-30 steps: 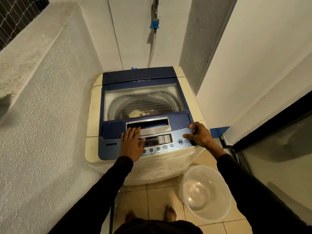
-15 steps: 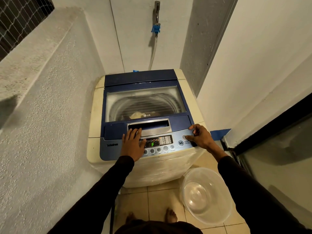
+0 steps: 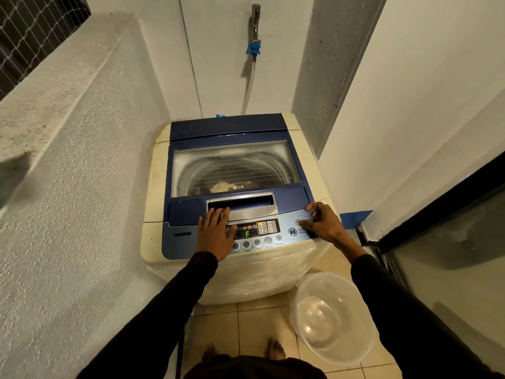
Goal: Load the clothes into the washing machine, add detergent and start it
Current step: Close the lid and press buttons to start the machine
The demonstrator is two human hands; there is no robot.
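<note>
Top-loading washer [image 3: 191, 269] in a narrow corner, lid [image 3: 235, 165] down, pale clothes [image 3: 222, 186] dimly visible through its window, low in the drum. Control panel [image 3: 180, 242] along the front edge, display [image 3: 247, 233] lit with a green "F".

Left hand [image 3: 216, 233] flat on the panel's middle — fingers straight and close together, tips reaching the lid's silver handle recess [image 3: 246, 205], holding nothing. Right hand [image 3: 322, 221] at the panel's right end, fingers loosely curled, gripping nothing; thumb tip touching the small round button [image 3: 297, 222] just above and right of the play/pause button [image 3: 292, 231] (whether pressing or merely resting, cannot tell). Both arms in dark sleeves.

On the tiled floor [image 3: 259, 324], just beside the washer's front right corner — a clear plastic basin [image 3: 333, 318], upright. Bare feet at the lower edge of view. On the back wall above the machine, a tap [image 3: 254, 23] with a blue fitting and a pale hose [image 3: 249, 86] running down behind the washer. Rough plastered ledge [image 3: 68, 91] to the left.
</note>
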